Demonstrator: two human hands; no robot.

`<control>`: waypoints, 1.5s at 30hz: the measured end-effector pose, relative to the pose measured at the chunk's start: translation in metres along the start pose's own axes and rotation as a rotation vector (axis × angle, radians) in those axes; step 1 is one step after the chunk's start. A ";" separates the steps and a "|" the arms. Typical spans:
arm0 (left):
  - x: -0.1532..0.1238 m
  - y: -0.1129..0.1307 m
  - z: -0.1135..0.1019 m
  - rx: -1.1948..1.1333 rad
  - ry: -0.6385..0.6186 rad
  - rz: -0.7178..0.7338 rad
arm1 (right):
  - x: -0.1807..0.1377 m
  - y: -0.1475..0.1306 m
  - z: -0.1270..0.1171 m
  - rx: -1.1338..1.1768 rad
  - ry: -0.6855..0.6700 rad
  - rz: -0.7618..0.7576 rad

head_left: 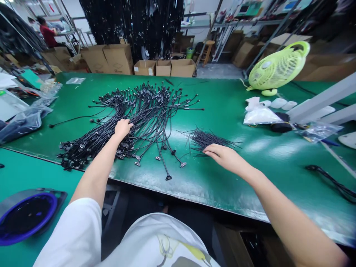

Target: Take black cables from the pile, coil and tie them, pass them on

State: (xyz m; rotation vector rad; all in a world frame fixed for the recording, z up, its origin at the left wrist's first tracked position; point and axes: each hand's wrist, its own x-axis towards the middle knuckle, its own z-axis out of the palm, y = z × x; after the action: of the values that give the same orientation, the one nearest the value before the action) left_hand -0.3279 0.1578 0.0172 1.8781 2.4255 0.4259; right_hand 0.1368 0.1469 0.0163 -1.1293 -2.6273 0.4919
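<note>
A large heap of black cables [144,107] with connectors at their ends lies across the left half of the green table. My left hand [122,129] rests on the heap's near side, its fingers curled round some of the cables. To the right sits a smaller pile of thin, straight black strands that look like twist ties [207,138]. At this pile's near right edge is my right hand [219,154], palm down, fingertips pressed together and touching the strands. Whatever is between those fingertips is too small to make out. Several loose cable ends with flat connectors [168,178] point toward me.
A light green fan [278,68] stands at the back right, with white rolls and a white bag [261,113] before it. Grey metal bars [328,98] cross the right side. A blue-rimmed round dish [27,215] is lower left. Cardboard boxes [111,59] line the back; a person [48,33] sits beyond.
</note>
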 end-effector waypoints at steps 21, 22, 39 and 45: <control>-0.116 0.035 -0.076 -1.430 -0.503 0.021 | 0.122 -0.023 -0.146 -0.616 0.631 0.155; -0.118 0.032 -0.071 -1.501 -0.509 -0.008 | 0.107 -0.016 -0.153 -0.685 0.608 0.169; -0.101 0.054 -0.032 -0.460 -0.070 0.312 | -0.104 0.022 -0.129 -0.771 0.421 0.131; -0.093 0.048 -0.047 -0.803 -0.262 0.137 | -0.098 0.021 -0.121 -0.792 0.503 0.144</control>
State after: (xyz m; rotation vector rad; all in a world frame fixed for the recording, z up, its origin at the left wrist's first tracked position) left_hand -0.2674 0.0712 0.0622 1.5886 1.5976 0.9194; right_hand 0.2584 0.1136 0.1102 -1.4032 -2.3017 -0.7923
